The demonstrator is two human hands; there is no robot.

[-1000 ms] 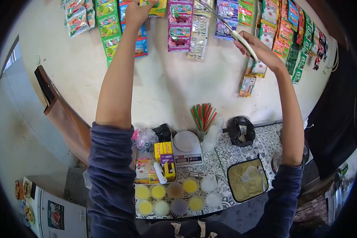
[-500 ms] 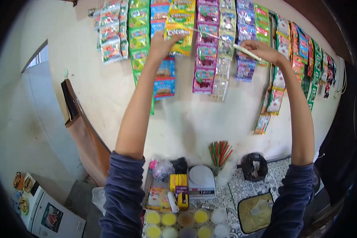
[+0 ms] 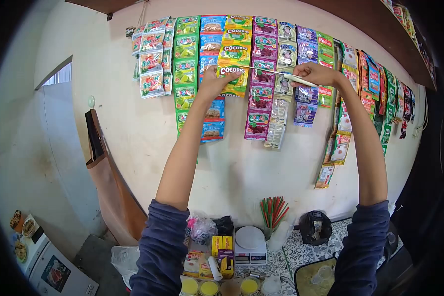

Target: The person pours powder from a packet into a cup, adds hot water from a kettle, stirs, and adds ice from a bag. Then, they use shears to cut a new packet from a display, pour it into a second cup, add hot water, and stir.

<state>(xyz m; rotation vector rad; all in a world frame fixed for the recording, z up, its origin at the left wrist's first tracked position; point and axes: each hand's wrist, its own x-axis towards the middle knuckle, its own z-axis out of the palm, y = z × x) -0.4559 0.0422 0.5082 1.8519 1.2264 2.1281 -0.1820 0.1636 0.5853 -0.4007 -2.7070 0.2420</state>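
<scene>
Yellow Cocorio sachets hang in a vertical strip on the wall. My left hand is closed on a lower sachet of that strip, its thumb lying across the front. From the right, my right hand grips white-handled scissors, seen almost edge-on. Their thin blades point left, passing in front of the purple sachet strip and reaching the yellow strip's right edge just above my left thumb. Whether the blades are apart is too fine to see. Blue sachets hang behind my left hand.
More sachet strips, such as green ones, line the wall on both sides. Below stand a kitchen scale, straws, a black bag, a box of packets and cups of yellow liquid. An apron hangs left.
The view has tilted upward, so the wall strips sit lower and more of their tops shows. My left hand keeps hold of the yellow strip, and the scissors now lie closer to level across it.
</scene>
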